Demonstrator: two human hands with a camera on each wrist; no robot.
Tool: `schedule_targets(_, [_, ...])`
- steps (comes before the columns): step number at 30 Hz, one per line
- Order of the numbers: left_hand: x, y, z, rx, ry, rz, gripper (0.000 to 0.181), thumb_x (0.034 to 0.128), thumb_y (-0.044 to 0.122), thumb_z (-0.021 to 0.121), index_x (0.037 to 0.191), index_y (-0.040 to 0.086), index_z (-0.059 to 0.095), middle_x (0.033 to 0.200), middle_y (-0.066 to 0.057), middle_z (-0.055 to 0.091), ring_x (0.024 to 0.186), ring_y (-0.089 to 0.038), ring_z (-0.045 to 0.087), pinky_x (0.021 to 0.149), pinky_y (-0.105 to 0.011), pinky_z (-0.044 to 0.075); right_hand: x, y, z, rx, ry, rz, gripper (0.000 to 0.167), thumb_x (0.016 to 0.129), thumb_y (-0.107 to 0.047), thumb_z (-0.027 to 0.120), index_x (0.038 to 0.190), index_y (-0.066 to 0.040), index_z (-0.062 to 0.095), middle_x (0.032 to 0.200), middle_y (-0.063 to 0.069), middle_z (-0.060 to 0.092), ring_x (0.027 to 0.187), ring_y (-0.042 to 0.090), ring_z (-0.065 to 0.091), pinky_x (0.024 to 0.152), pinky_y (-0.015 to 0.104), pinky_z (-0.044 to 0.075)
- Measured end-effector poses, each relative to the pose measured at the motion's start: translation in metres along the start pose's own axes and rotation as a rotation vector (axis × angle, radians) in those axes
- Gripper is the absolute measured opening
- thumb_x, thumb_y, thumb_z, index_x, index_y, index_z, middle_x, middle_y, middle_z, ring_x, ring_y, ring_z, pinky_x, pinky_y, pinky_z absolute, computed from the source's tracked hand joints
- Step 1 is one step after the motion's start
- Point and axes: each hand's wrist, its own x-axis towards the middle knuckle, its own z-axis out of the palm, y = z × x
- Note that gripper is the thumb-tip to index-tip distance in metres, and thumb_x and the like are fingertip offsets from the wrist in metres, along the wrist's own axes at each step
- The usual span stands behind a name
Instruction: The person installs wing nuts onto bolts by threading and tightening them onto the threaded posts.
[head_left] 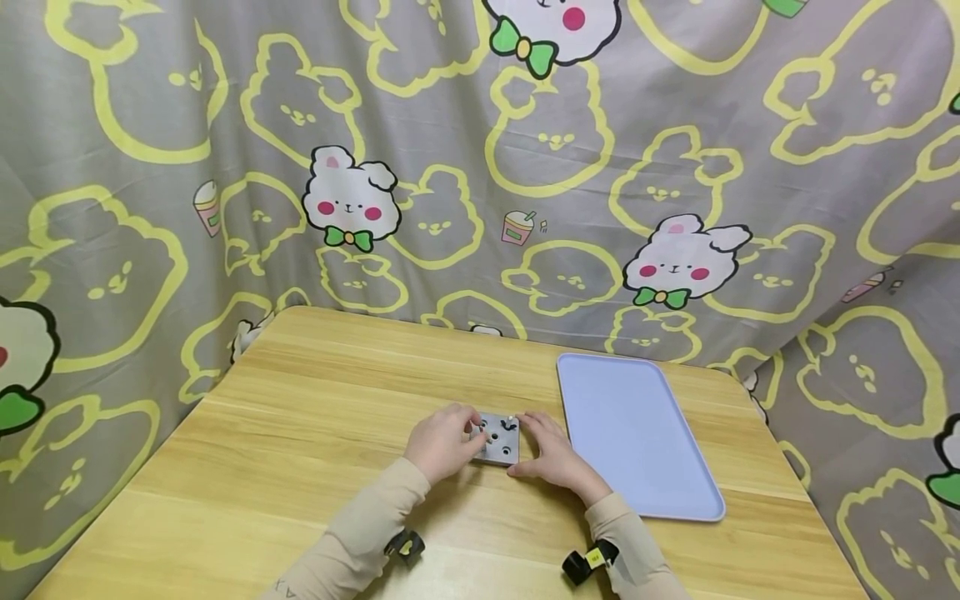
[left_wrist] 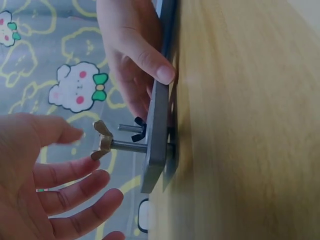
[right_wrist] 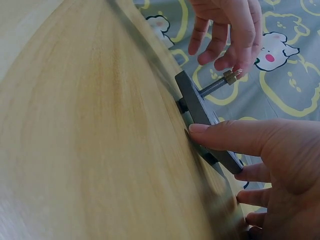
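Observation:
A grey metal plate [head_left: 512, 439] with several round holes lies on the table between the two hands. My right hand [head_left: 557, 455] grips its right side, with the thumb [right_wrist: 215, 136] on the near edge and fingers at the far side. In the left wrist view, a threaded bolt [left_wrist: 129, 146] stands up through the plate, bearing a brass wing nut [left_wrist: 104, 142] near its end. A black wing nut [left_wrist: 139, 131] sits lower on another bolt behind it. My left hand [head_left: 444, 443] is around the brass wing nut, its fingers loosely spread and thumb apart from it.
A pale purple tray [head_left: 637, 433] lies on the wooden table [head_left: 315, 417], right of the right hand. Behind the table hangs a grey patterned curtain [head_left: 442, 125]. Each forearm wears a black strap-on camera.

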Motion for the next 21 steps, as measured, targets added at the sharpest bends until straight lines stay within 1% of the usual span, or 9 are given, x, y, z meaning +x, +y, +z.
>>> schedule_targets(2, [0.000, 0.001, 0.000, 0.010, -0.013, 0.002, 0.028, 0.0842, 0.041, 0.071, 0.099, 0.017, 0.068, 0.090, 0.000, 0.067, 0.072, -0.012, 0.058, 0.058, -0.025, 0.045, 0.000, 0.000, 0.000, -0.008, -0.001, -0.001, 0.093, 0.070, -0.035, 0.085, 0.146, -0.005, 0.042, 0.152, 0.023, 0.035, 0.145, 0.046, 0.022, 0.115, 0.067, 0.021])
schedule_targets(4, [-0.001, 0.001, 0.002, 0.012, -0.012, 0.008, 0.033, 0.0822, 0.044, 0.073, 0.101, 0.017, 0.069, 0.092, -0.002, 0.068, 0.074, -0.013, 0.060, 0.060, -0.026, 0.047, 0.000, 0.000, 0.000, -0.011, -0.003, 0.000, 0.093, 0.070, -0.035, 0.085, 0.146, -0.005, 0.041, 0.153, 0.023, 0.035, 0.145, 0.046, 0.022, 0.115, 0.067, 0.021])
schedule_targets(8, [-0.001, 0.000, 0.005, 0.005, 0.011, -0.003, 0.035, 0.0795, 0.044, 0.076, 0.098, 0.016, 0.067, 0.094, -0.002, 0.067, 0.077, -0.015, 0.061, 0.062, -0.028, 0.048, 0.000, -0.001, 0.000, -0.012, -0.004, 0.000, 0.092, 0.070, -0.034, 0.085, 0.146, -0.005, 0.041, 0.153, 0.022, 0.035, 0.145, 0.046, 0.022, 0.115, 0.067, 0.021])
schedule_targets(12, [-0.001, -0.001, 0.008, -0.005, 0.026, -0.025, 0.039, 0.0779, 0.046, 0.077, 0.093, 0.014, 0.062, 0.090, 0.000, 0.063, 0.072, -0.014, 0.057, 0.059, -0.027, 0.046, 0.000, -0.001, 0.000, -0.008, -0.001, -0.001, 0.092, 0.070, -0.034, 0.085, 0.146, -0.005, 0.041, 0.152, 0.023, 0.035, 0.145, 0.046, 0.022, 0.115, 0.067, 0.021])
schedule_targets(15, [0.000, -0.001, 0.009, -0.006, 0.028, -0.024, 0.038, 0.0779, 0.046, 0.077, 0.091, 0.013, 0.061, 0.087, 0.001, 0.062, 0.070, -0.012, 0.053, 0.057, -0.025, 0.044, 0.000, -0.002, 0.000, -0.006, -0.002, 0.001, 0.092, 0.070, -0.033, 0.085, 0.145, -0.004, 0.041, 0.152, 0.023, 0.035, 0.145, 0.046, 0.022, 0.115, 0.066, 0.021])
schedule_targets(21, [0.000, -0.002, 0.011, 0.005, 0.022, -0.010, 0.031, 0.0794, 0.040, 0.075, 0.095, 0.016, 0.064, 0.089, 0.000, 0.064, 0.073, -0.013, 0.056, 0.060, -0.026, 0.047, 0.000, -0.002, 0.000, 0.002, -0.003, 0.008, 0.092, 0.070, -0.033, 0.085, 0.146, -0.004, 0.041, 0.153, 0.024, 0.034, 0.145, 0.046, 0.021, 0.116, 0.066, 0.020])
